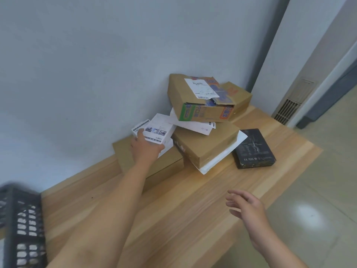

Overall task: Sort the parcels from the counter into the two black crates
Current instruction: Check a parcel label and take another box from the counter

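Left hand (146,149) is gripping a white box (156,132) on the parcel pile (207,146) at the far edge of the desk (173,209); right hand (246,206) is hovering, fingers spread, near the front edge. Black crate (25,225) is sitting at the left end.

A wooden desk (183,213) is set against a wall. On its far part are laid, left to right, a flat carton (166,163), a white envelope (209,165) and a black box (253,149).
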